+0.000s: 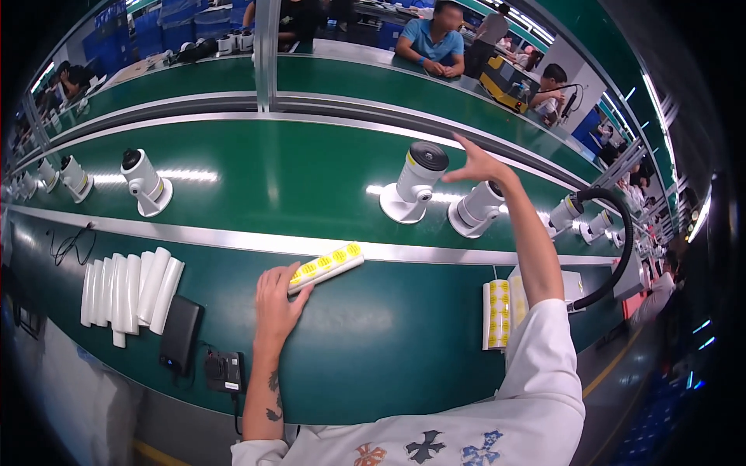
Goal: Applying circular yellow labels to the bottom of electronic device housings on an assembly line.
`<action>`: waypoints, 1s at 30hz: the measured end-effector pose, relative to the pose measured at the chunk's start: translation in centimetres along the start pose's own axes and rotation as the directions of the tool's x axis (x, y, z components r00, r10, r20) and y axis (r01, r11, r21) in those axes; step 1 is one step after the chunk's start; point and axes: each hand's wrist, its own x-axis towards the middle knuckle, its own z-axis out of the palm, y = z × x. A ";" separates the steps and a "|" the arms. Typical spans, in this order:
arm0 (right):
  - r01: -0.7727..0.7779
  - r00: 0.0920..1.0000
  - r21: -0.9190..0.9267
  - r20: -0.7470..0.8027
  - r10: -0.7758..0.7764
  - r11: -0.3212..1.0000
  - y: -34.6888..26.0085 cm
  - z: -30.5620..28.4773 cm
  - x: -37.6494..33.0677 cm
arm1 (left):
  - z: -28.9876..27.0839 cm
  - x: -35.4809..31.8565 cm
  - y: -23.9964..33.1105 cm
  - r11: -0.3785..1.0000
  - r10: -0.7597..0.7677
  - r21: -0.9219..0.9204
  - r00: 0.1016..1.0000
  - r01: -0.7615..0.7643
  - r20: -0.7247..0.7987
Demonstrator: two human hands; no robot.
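Note:
My left hand [280, 304] is closed round one end of a rolled sheet of round yellow stickers [336, 265], just above the green worktable. Over the green conveyor belt, my right hand [483, 165] is open with thumb and fingers spread. Its thumb tip comes close to a white camera-like device [412, 185] with a black round top and a flared base; I cannot tell whether they touch. A second white device [475, 210] stands below my right wrist, partly hidden by it. Another roll of yellow stickers [498, 314] lies beside my right forearm.
Several white rolls [128, 291] lie at the table's left, beside a black power bank [181, 334] and a small black box [224, 371]. Another white device [144, 185] stands on the belt. A black flexible hose [622, 248] arches at right. A person [435, 43] sits across the line.

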 end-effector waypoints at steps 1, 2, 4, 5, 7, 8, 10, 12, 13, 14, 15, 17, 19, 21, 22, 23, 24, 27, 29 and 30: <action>0.246 0.959 0.285 -0.211 -0.190 0.927 -1.4 1.1 0.4 | -0.1 0.1 0.2 0.990 -0.065 -0.123 0.998 0.064 0.001; 0.227 0.968 0.359 -0.187 -0.169 0.906 -2.6 1.6 1.0 | -0.1 0.6 0.8 0.954 -0.110 -0.283 0.994 0.099 -0.023; 0.230 0.970 0.485 -0.189 -0.156 0.844 -5.4 1.7 1.2 | 0.7 1.1 0.1 0.926 -0.064 -0.376 0.994 0.025 -0.092; 0.183 0.968 0.390 -0.233 -0.096 0.902 -6.2 0.9 0.0 | 1.3 1.0 -0.5 0.897 -0.058 -0.441 0.992 0.003 -0.111; 0.215 0.952 0.308 -0.277 -0.129 0.927 -8.8 -0.3 -3.2 | 1.0 0.9 0.1 0.751 -0.189 -0.638 0.981 0.169 0.038; 0.265 0.929 0.284 -0.331 -0.165 0.921 -9.2 -0.5 -5.0 | 0.6 0.9 0.6 0.541 -0.258 -0.785 0.948 0.302 0.187; 0.347 0.905 0.403 -0.379 -0.190 0.847 -11.3 -0.4 -9.3 | -0.5 0.2 0.7 0.548 -0.278 -0.785 0.948 0.289 0.154; 0.337 0.920 0.548 -0.363 -0.146 0.765 -12.3 -2.6 -16.2 | -0.3 0.9 2.1 0.491 -0.220 -0.817 0.950 0.303 0.221; 0.347 0.925 0.589 -0.344 -0.161 0.730 -12.8 -2.9 -18.9 | -0.4 0.8 2.3 0.490 -0.229 -0.811 0.945 0.321 0.235; 0.379 0.921 0.602 -0.323 -0.219 0.703 -13.3 -3.1 -21.3 | -0.4 0.9 2.7 0.506 -0.190 -0.815 0.958 0.283 0.215; 0.409 0.912 0.618 -0.303 -0.276 0.671 -14.0 -2.8 -23.1 | -0.3 0.8 3.1 0.524 -0.150 -0.816 0.969 0.246 0.196; 0.512 0.856 0.586 -0.286 -0.431 0.628 -15.9 -1.0 -25.1 | -0.5 0.8 4.1 0.499 -0.162 -0.806 0.947 0.320 0.276; 0.469 0.855 0.576 -0.107 -0.507 0.669 -18.2 -1.0 -26.3 | -0.3 0.4 4.5 0.476 -0.108 -0.843 0.968 0.250 0.226; 0.486 0.826 0.531 -0.022 -0.563 0.693 -18.9 0.1 -27.0 | 0.1 0.4 5.0 0.479 -0.045 -0.852 0.975 0.213 0.218; 0.518 0.809 0.499 -0.023 -0.587 0.695 -19.1 0.7 -27.2 | 0.2 0.5 5.3 0.480 0.013 -0.863 0.981 0.161 0.191; 0.535 0.795 0.492 -0.018 -0.607 0.686 -19.2 1.5 -27.3 | 0.0 0.4 5.8 0.474 0.023 -0.864 0.979 0.167 0.202; 0.531 0.802 0.511 -0.043 -0.596 0.676 -19.5 1.8 -27.2 | -0.5 0.6 6.7 0.401 -0.014 -0.887 0.969 0.231 0.246; 0.480 0.844 0.549 -0.076 -0.531 0.685 -20.3 2.0 -27.4 | -1.8 1.0 8.0 0.300 -0.041 -0.896 0.943 0.328 0.331; 0.441 0.871 0.572 -0.086 -0.484 0.692 -20.0 1.9 -27.4 | -2.5 1.1 8.4 0.284 -0.042 -0.889 0.931 0.360 0.363; 0.492 0.849 0.570 -0.147 -0.507 0.659 -19.6 1.5 -27.2 | -2.8 1.2 8.6 0.331 -0.047 -0.877 0.934 0.349 0.355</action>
